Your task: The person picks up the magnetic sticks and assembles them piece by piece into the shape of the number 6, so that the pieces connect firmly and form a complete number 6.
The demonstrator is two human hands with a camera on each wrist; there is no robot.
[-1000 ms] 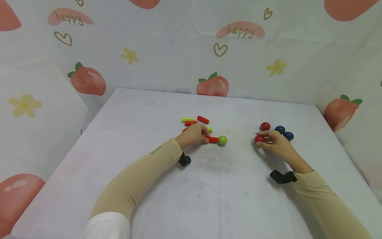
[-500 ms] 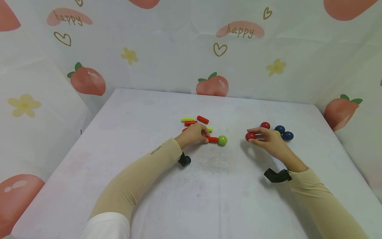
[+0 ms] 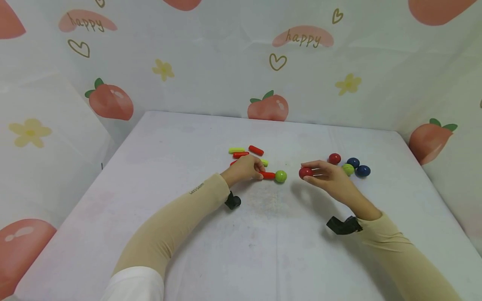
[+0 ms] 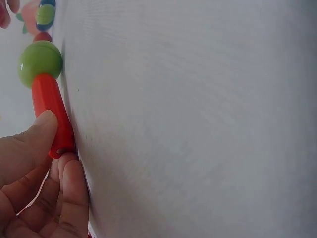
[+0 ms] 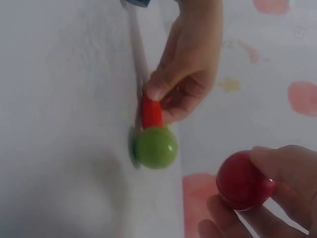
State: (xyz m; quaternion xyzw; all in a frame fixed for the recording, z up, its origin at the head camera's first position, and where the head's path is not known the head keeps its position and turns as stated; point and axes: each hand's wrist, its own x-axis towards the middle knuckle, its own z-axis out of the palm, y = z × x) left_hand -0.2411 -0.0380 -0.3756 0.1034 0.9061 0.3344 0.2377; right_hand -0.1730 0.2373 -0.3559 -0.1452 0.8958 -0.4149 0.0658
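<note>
At centre, the left hand pinches a red stick touching a green ball. Farther right, the right hand grips a red ball, likely light, hard and slippery, best held round its middle.

The table was white and broad, with a greyish smudge near its middle and a faint crease running toward the near edge; toward the back lay a yellow-green stick, with a red stick slanting to its right and a second red stick just in front; a third red stick and another yellow-green stick were partly hidden; nearer lay a gripped red stick, its end against a green ball; well apart, to the right, sat a red ball, two blue balls and a second green ball, closely grouped.
</note>
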